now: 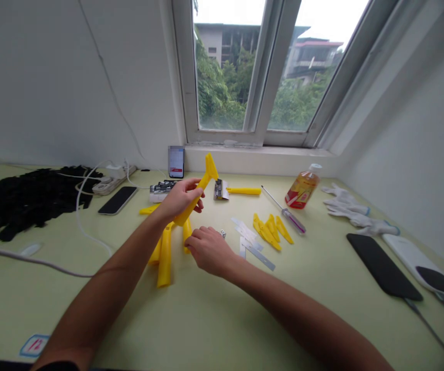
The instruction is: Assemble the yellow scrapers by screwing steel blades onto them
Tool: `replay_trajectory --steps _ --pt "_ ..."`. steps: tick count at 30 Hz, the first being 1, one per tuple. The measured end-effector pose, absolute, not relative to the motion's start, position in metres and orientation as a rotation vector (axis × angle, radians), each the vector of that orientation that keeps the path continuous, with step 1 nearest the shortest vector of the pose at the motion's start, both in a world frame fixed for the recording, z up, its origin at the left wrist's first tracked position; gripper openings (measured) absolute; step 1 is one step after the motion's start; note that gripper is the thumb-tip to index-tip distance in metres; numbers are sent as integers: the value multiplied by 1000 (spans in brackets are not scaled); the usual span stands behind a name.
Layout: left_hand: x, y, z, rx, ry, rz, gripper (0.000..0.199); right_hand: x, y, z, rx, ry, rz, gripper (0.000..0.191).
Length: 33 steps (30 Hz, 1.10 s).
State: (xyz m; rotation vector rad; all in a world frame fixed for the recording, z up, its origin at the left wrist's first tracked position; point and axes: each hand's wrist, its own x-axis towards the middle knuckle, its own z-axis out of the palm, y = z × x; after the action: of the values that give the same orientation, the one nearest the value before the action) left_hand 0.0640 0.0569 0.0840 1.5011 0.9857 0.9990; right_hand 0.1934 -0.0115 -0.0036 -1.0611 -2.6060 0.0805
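Near left, loose yellow handles lie in a loose group, apparently kept within reach of both hands. The right hand reaches in low from the right, palm down, fingers bunched at another yellow handle; cannot tell whether they pinch it. Just right of it lie metal strips and small metal parts, then yellow curved pieces, seemingly sorted by kind. Slightly farther, the left hand is closed around a yellow scraper-like tool, raised and tilted, its flared head far and up; the mid-handle grip probably leaves both ends exposed. Far right of it rests a screwdriver, and beyond, a bottle.
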Motion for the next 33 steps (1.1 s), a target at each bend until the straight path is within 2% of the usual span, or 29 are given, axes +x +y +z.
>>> replay_trajectory --steps 8,19,25,29,33 --pt "59 58 85 1502 960 1014 38 215 12 1 -1285 -2601 221 26" --pt "58 59 87 1488 1000 1018 36 246 22 19 -1324 -2709 273 19" --pt "49 63 91 1455 1019 1064 36 326 46 44 -1773 -2506 243 27" --pt "46 64 95 1416 1046 1083 35 368 60 34 -2069 -2448 359 43" --pt "46 64 95 1411 1057 1081 35 376 71 15 -2148 -2400 467 42"
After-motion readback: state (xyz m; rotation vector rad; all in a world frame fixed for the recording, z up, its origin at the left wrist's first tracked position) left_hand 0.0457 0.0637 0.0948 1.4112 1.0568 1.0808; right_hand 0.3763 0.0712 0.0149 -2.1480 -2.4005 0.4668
